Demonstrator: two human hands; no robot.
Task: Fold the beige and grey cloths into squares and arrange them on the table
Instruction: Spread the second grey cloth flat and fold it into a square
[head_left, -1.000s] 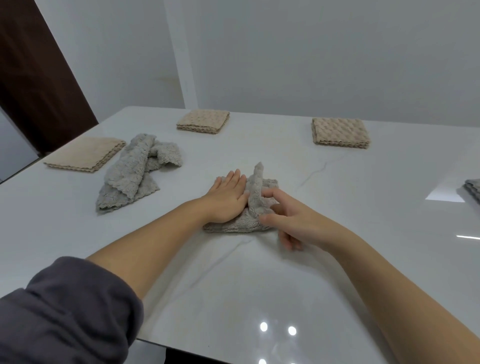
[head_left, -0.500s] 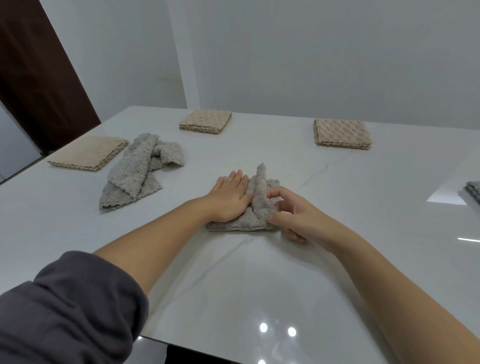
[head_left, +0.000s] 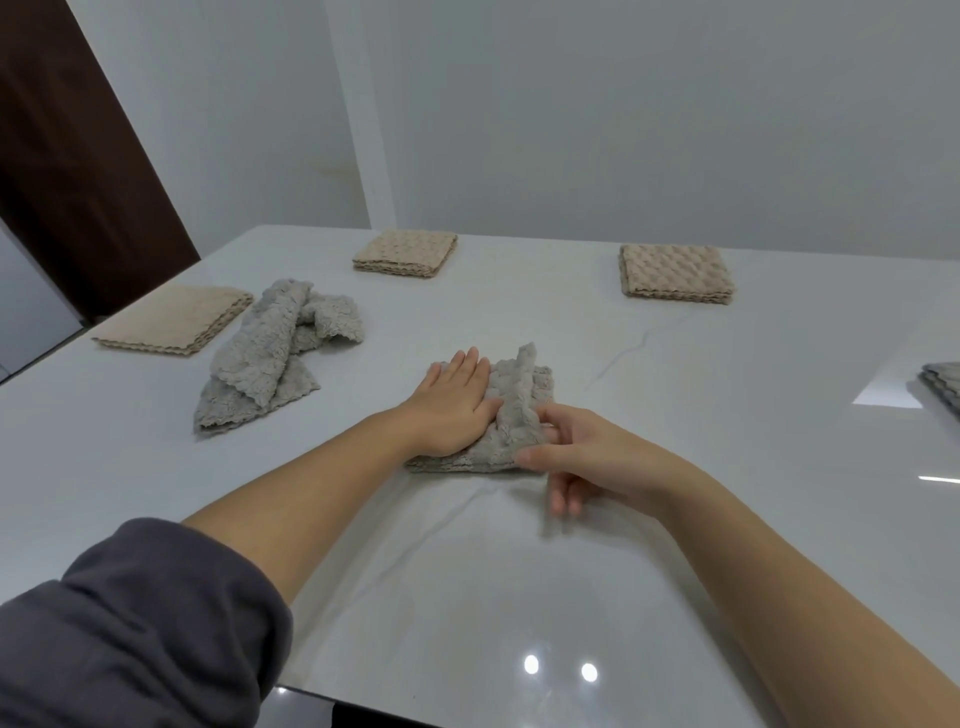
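Observation:
A partly folded grey cloth (head_left: 511, 415) lies at the middle of the white table (head_left: 519, 571). My left hand (head_left: 454, 402) presses flat on its left half with straight fingers. My right hand (head_left: 576, 457) pinches the cloth's raised right flap between thumb and forefinger, its other fingers hanging toward the table. A crumpled grey cloth (head_left: 275, 353) lies to the left. Three folded beige squares rest on the table: one at the left edge (head_left: 171, 319), one at the back middle (head_left: 406, 253), one at the back right (head_left: 675, 271).
A folded grey cloth (head_left: 943, 382) peeks in at the right edge. A dark brown door (head_left: 67, 156) stands behind the table's left corner. A pale wall runs behind the table. The table's near edge lies just below my arms.
My right hand has shifted a little down and toward me along the flap, its lower fingers now spread toward the table. My left hand stays pressed in place.

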